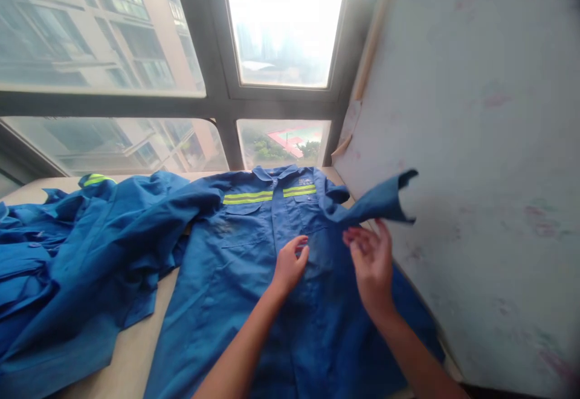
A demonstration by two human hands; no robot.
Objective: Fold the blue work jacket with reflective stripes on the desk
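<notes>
By the window [220, 42], blue jackets [254, 254] cover the pale desk [136, 347]; the left hand's [290, 263] grip curls narrow, the right hand's [371, 263] loosely open.

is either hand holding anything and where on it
The left hand looks empty. The right hand is just below the raised sleeve, near the cuff; whether it grips cannot be told.

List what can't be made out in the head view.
Head view only:
- Lettering on the spread blue jacket's chest: too small to read.
- Right hand on the raised sleeve: blurred, contact unclear.
- Jacket hem: cut off by bottom edge.
- Blue clothing at left: runs past left edge; its folds hide the piece count.
- Skyline through upper window: washed out by glare.
</notes>
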